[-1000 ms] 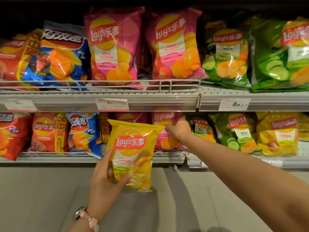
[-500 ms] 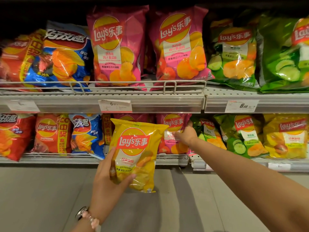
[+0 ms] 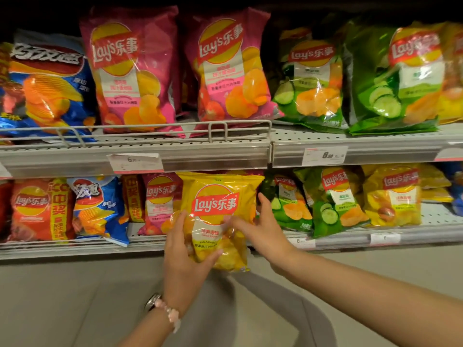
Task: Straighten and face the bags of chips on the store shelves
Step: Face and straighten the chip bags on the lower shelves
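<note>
Glossy plastic yellow chip bag (image 3: 220, 196)

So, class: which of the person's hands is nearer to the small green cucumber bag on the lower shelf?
Right. The right hand lies just beside the small green cucumber bag, fingers on the yellow bag; the left hand grips that bag's far lower side.
</note>
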